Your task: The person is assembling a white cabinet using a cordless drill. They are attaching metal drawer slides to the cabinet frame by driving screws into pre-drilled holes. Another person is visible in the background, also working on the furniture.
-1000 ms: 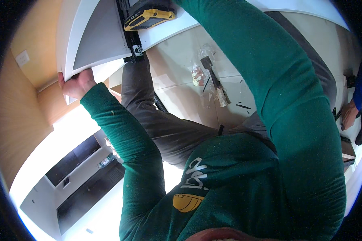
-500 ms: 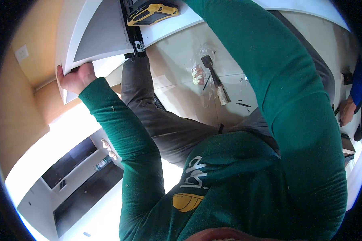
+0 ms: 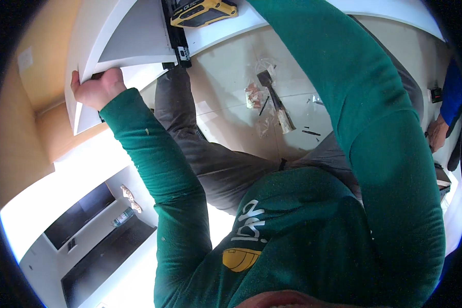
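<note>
At the upper left, my left hand [image 3: 98, 91] grips the lower edge of a white drawer or cabinet panel [image 3: 84, 77], its fingers partly hidden behind the edge. A black metal drawer slide [image 3: 175, 38] runs beside the panel's grey inner face. Next to the slide, at the top edge, shows a yellow and black block [image 3: 205, 13] that looks like the battery end of a power tool. My right arm [image 3: 354, 87] reaches up past the top edge, so its hand is out of sight.
On the tiled floor lie a hatchet-like tool [image 3: 274, 97] with a worn handle, clear plastic wrap [image 3: 264, 126] and several small dark bits. At the far right is another person's hand [image 3: 437, 133] with a blue sleeve. Wooden panels [image 3: 23, 133] stand at the left.
The yellow and black block and the slide appear slightly farther right and up. My left hand keeps its hold on the panel. Part of the shift is the view itself moving.
</note>
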A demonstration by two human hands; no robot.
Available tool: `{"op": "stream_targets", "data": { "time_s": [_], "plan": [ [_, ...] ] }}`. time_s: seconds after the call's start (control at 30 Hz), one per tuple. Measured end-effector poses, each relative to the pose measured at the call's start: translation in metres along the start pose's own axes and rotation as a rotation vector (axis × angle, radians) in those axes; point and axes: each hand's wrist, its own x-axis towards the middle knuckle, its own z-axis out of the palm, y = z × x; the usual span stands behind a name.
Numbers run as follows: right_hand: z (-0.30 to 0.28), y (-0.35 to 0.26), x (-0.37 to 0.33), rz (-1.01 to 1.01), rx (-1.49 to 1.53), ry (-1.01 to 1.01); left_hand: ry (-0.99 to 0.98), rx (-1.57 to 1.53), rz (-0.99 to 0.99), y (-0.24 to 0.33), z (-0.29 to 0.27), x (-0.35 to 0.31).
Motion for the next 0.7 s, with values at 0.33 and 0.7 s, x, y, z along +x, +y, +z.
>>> {"op": "stream_targets", "data": {
  "time_s": [0.33,0.7],
  "plan": [
    [-0.012,-0.007,0.009,-0.012,-0.13,-0.079,-0.084,-0.103,-0.025,-0.002,-0.009,0.01],
    [-0.055,-0.015,0.018,0.176,-0.087,-0.138,-0.139,0.068,-0.113,0.003,-0.084,-0.058]
  ]
}}
